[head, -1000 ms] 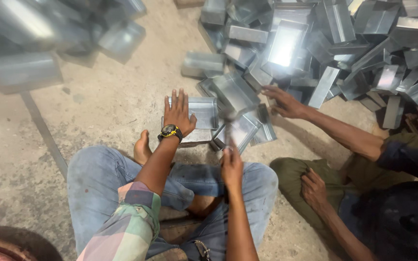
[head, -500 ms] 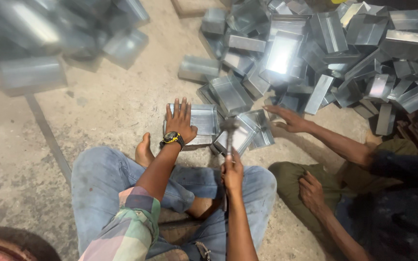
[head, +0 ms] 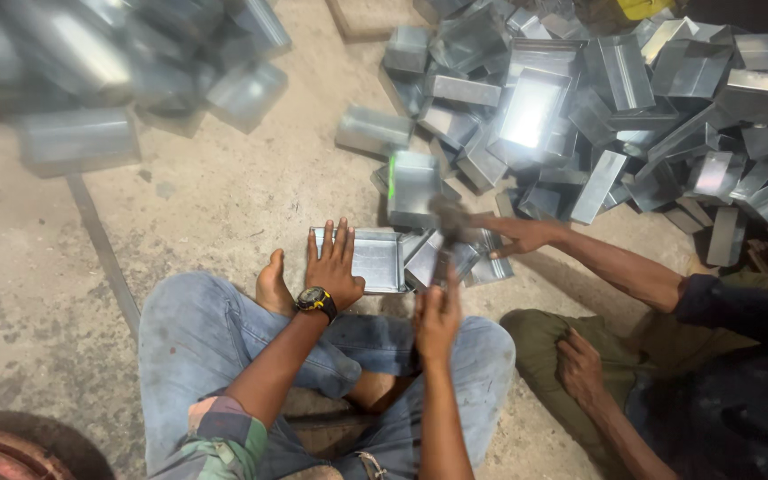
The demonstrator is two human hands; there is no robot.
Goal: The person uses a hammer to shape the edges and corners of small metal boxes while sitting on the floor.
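On concrete floor (head: 224,204), person sits cross-legged in jeans. Left hand (head: 334,271), wristwatch (head: 316,300) on wrist, presses flat on shallow metal tray (head: 375,258), fingers spread wide. Right hand (head: 437,320) grips hammer (head: 448,227), fingers wrapped round handle, blurred head above tray's 3 o'clock edge. Co-worker's hand (head: 526,236) reaches in from 3 o'clock. Heap of metal trays (head: 615,98) at 1 o'clock.
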